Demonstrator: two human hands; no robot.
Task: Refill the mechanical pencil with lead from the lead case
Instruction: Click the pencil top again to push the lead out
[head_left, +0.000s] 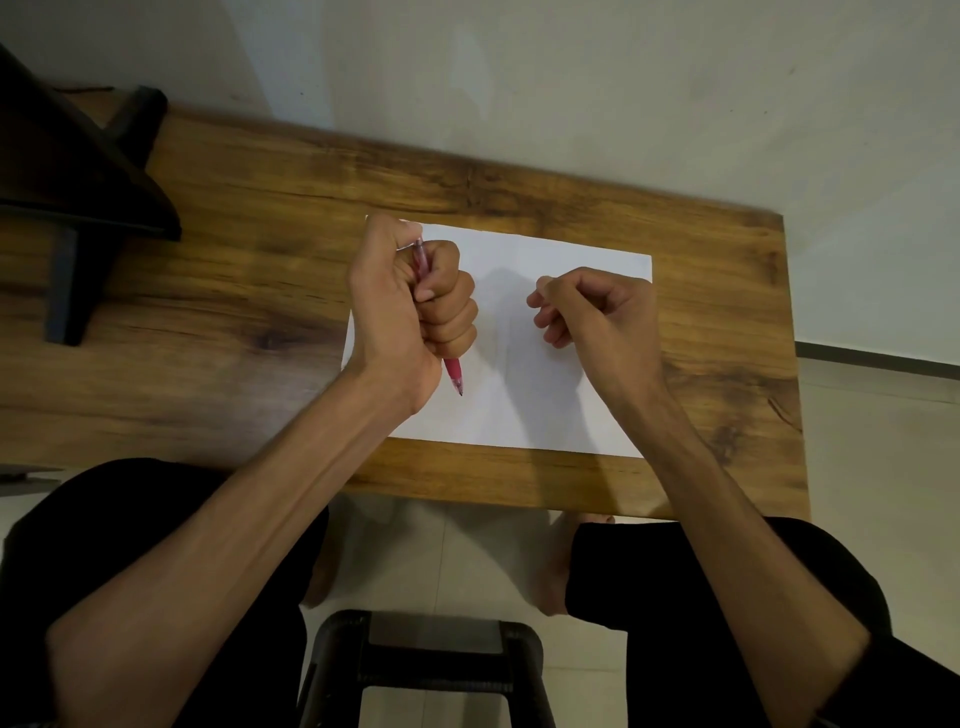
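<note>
Over the paper (519, 364), at its 10 o'clock corner, the left hand (410, 301) fists the pencil (453, 375), tip toward 5 o'clock, while the right hand (587, 306) at 3 o'clock curls, perhaps pinching something too small to make out.

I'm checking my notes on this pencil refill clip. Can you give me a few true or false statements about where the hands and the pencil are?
1. The left hand grips the red mechanical pencil in a fist. True.
2. The pencil's tip points toward the person. True.
3. The right hand holds the pencil. False: the pencil is in the left hand; whether the curled right hand pinches anything cannot be told.
4. Both hands are over a white sheet of paper. True.
5. The paper lies on a glass table. False: it lies on a wooden table.
</note>
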